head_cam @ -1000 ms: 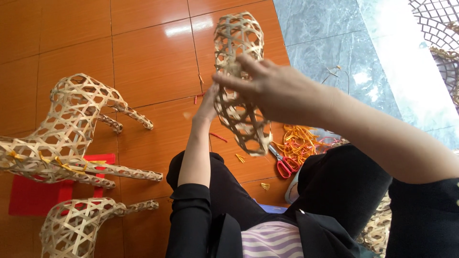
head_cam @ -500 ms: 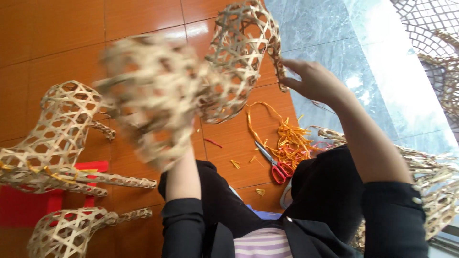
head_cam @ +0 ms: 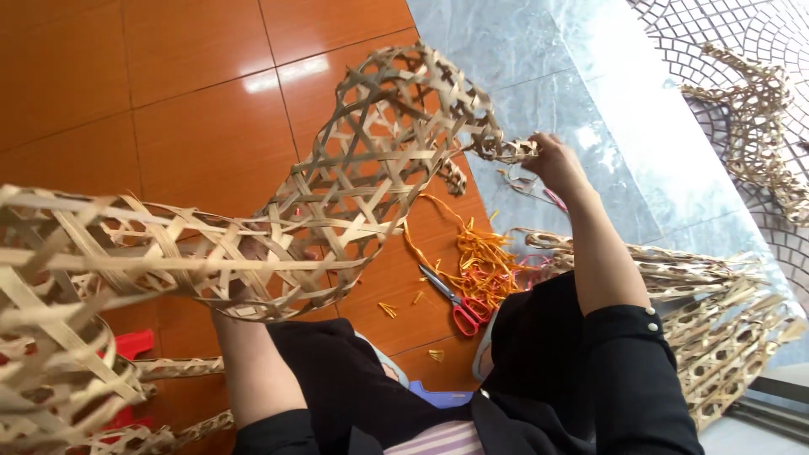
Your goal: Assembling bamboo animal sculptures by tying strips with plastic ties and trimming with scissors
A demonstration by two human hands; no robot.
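Two hands share one long open-weave form of pale bamboo strips [head_cam: 362, 168], which runs from the lower left of the frame up to the top centre. The right hand [head_cam: 556, 162], right of centre in the upper half, has its fingers pinched shut on the thin woven tip where it narrows to a point. The left hand [head_cam: 244, 291] sits behind the lattice at lower left, seemingly propping the wide body from beneath; I cannot tell how its fingers are set. To handle this well, I would say the tip wants a light, firm pinch close to the weave so the strips do not kink, while the lower hand carries the weight. Red-handled scissors [head_cam: 462, 305] and a heap of orange and yellow offcuts [head_cam: 484, 261] lie on the orange tiled floor [head_cam: 194, 93] at centre.
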